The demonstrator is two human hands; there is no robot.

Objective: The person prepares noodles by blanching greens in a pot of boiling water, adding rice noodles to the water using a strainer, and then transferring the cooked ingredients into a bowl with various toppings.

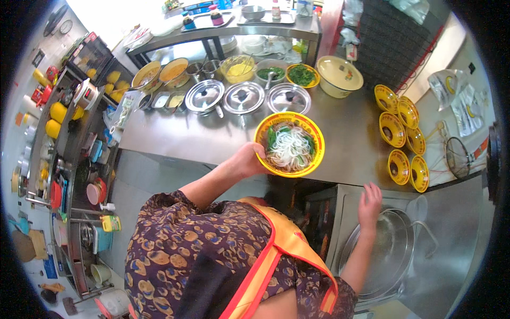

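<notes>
My left hand (252,159) grips the rim of a yellow bowl (320,153) with a red patterned border, thumb over the edge. White noodles (290,145) lie in the bowl over green leaves and a brown sauce or broth. The bowl is held over the front edge of the steel counter (346,137). My right hand (371,199) holds nothing; its fingers are apart, near the counter edge and beside a large round steel pot (382,247). Lidded pots (244,97) stand just behind the bowl.
Several yellow bowls (392,129) stand at the right, near a wire strainer (458,157). Behind are a bowl of chopped greens (301,75), a bowl of yellow food (239,68) and a lidded enamel basin (340,75). Shelves with kitchenware (69,139) line the left.
</notes>
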